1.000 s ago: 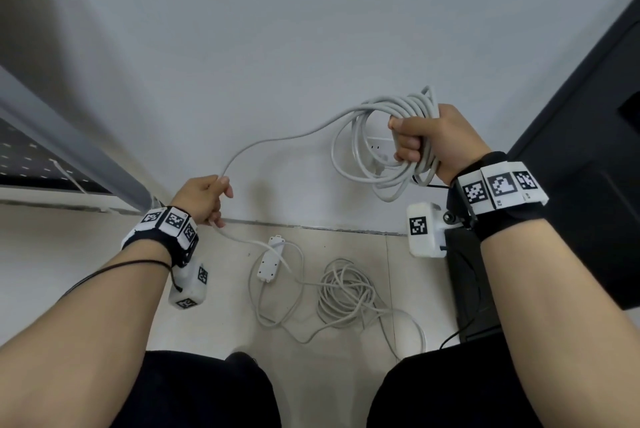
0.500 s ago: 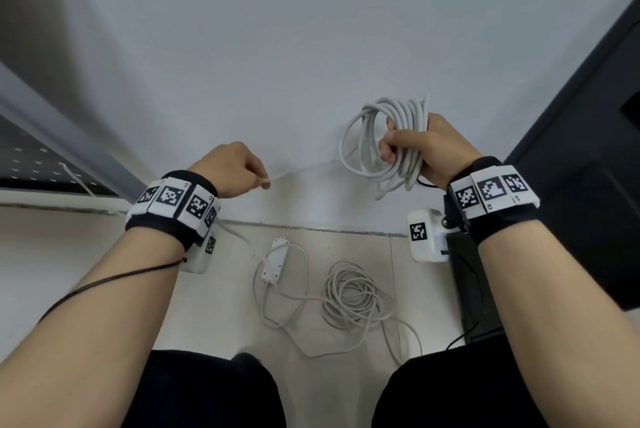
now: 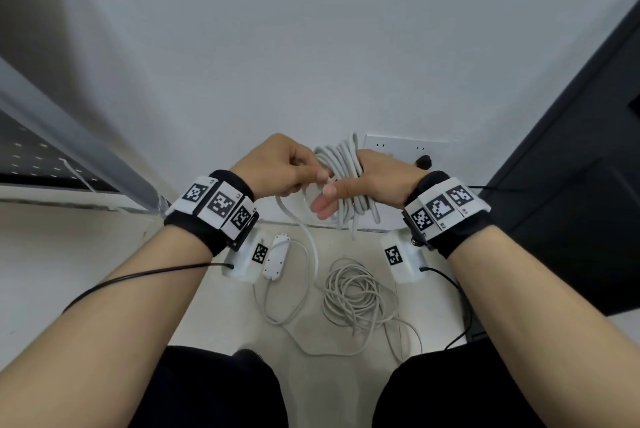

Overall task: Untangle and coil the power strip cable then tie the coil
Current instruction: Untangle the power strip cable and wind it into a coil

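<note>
Up in front of the white wall [image 3: 311, 46], both hands meet on the coil [image 3: 341, 164] of pale grey power strip cable. The right hand [image 3: 377, 179] carries the coil: the loops pass through its palm, its thumb lies over them toward the left hand, and its fingers point down and loosely apart behind the hanging loops, though blur keeps me from telling how tightly they close. The left hand [image 3: 280, 167] is touching the coil's left side, its fingers curled in and its fingertips [image 3: 322, 174] pinching a strand of the cable right where it joins the bundle. From that pinch a free strand [image 3: 304, 233] drops down to the floor [image 3: 69, 254]. On the floor, near the foot of the wall, lies the power strip [image 3: 275, 256], tilted, with a wide loop of cable running round beside it. Just to its right sits a loose heap of cable [image 3: 353, 296], uncoiled as yet, between the person's knees and the wall. Each wrist wears a black band with square black-and-white markers, and a small white box hangs under each. A wall socket [image 3: 401, 147] shows just behind the right hand, and a dark cabinet [image 3: 571, 185] stands at the right edge.
</note>
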Action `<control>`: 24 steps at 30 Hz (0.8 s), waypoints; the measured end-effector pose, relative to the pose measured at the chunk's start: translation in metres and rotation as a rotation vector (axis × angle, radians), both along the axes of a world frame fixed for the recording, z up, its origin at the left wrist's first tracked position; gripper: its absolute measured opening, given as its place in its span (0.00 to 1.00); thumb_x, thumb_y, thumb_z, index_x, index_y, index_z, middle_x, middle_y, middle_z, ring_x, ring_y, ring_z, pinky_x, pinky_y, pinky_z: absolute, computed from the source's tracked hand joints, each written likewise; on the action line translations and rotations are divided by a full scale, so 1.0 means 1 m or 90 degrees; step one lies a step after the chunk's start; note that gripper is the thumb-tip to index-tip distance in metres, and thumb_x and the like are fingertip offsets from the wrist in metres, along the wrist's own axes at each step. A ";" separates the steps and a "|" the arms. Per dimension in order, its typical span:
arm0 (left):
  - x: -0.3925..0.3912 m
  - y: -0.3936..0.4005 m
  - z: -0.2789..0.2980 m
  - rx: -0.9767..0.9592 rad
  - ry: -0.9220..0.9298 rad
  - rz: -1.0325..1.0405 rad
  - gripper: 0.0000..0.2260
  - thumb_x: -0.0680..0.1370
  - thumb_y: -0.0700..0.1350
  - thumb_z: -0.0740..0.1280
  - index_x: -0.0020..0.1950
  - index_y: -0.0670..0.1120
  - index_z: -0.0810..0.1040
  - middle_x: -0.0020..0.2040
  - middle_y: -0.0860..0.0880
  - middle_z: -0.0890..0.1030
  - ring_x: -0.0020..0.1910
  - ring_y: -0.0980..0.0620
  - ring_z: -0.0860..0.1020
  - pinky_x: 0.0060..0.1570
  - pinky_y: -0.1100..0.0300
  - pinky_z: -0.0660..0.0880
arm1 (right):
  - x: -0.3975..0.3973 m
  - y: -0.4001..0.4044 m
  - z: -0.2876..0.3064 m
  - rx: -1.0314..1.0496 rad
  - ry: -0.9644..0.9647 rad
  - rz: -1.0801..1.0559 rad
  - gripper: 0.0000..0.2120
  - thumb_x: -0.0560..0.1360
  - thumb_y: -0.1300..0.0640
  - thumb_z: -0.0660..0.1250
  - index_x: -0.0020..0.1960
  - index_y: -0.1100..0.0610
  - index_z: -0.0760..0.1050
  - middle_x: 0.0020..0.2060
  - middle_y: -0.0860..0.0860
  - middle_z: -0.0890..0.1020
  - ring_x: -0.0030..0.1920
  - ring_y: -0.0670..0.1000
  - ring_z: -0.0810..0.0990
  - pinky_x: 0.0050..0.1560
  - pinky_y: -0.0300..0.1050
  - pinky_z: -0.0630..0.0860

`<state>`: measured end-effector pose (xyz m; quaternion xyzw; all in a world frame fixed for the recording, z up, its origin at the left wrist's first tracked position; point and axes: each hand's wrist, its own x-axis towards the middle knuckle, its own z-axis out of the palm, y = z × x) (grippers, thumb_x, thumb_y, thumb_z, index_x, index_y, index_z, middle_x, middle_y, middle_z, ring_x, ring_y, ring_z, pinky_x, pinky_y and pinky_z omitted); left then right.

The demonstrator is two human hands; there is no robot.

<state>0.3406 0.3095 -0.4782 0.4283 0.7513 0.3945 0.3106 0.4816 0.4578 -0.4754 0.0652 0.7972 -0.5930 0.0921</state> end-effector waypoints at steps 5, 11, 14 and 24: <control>-0.001 0.005 -0.005 0.084 -0.079 0.048 0.12 0.69 0.41 0.78 0.38 0.45 0.75 0.25 0.48 0.76 0.22 0.53 0.69 0.24 0.64 0.67 | -0.006 -0.003 -0.008 0.062 -0.029 -0.021 0.12 0.76 0.59 0.70 0.37 0.63 0.75 0.25 0.55 0.77 0.29 0.57 0.77 0.37 0.42 0.74; -0.006 0.000 -0.015 0.098 -0.088 0.023 0.09 0.72 0.40 0.76 0.43 0.47 0.76 0.26 0.49 0.74 0.26 0.51 0.72 0.29 0.66 0.69 | -0.002 0.011 -0.010 -0.061 -0.027 -0.115 0.12 0.72 0.55 0.69 0.35 0.61 0.75 0.24 0.55 0.74 0.27 0.56 0.75 0.33 0.42 0.74; -0.011 -0.001 -0.020 0.093 -0.072 0.032 0.08 0.73 0.37 0.74 0.44 0.45 0.76 0.25 0.52 0.75 0.26 0.51 0.71 0.33 0.64 0.72 | 0.001 0.020 -0.006 -0.124 0.004 -0.135 0.11 0.72 0.56 0.69 0.34 0.60 0.76 0.24 0.56 0.74 0.26 0.56 0.75 0.36 0.49 0.73; -0.030 -0.008 -0.056 0.023 -0.103 0.118 0.10 0.73 0.44 0.75 0.36 0.46 0.77 0.30 0.47 0.79 0.33 0.51 0.78 0.46 0.57 0.76 | 0.018 0.031 0.014 -0.247 0.022 -0.135 0.10 0.71 0.59 0.65 0.33 0.62 0.69 0.20 0.54 0.65 0.20 0.52 0.64 0.34 0.47 0.62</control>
